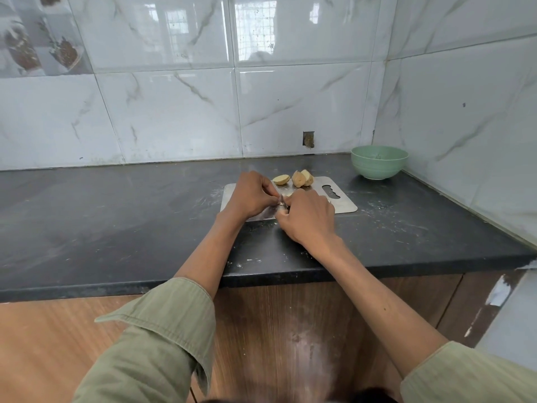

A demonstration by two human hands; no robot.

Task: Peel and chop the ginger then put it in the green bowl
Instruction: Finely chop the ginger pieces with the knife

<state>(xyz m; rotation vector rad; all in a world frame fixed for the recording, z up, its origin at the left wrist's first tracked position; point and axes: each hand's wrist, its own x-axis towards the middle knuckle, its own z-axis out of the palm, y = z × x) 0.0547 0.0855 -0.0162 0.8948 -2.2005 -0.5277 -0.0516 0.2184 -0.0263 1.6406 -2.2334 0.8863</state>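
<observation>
Working over a steel board [345, 203] on the dark counter [116, 213], the left hand [251, 194] pinches something small against the right hand [309, 218], whose fingers are curled closed; what each grips is hidden between them. Peeled ginger [293, 179] pieces lie at the board's far edge. Right of them, well apart, stands the green bowl [379, 167]; its contents cannot be made out.

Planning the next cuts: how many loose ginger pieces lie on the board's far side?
3: one ginger piece at far left, two touching beside it on the cutting board. More may be hidden under the hands.
</observation>
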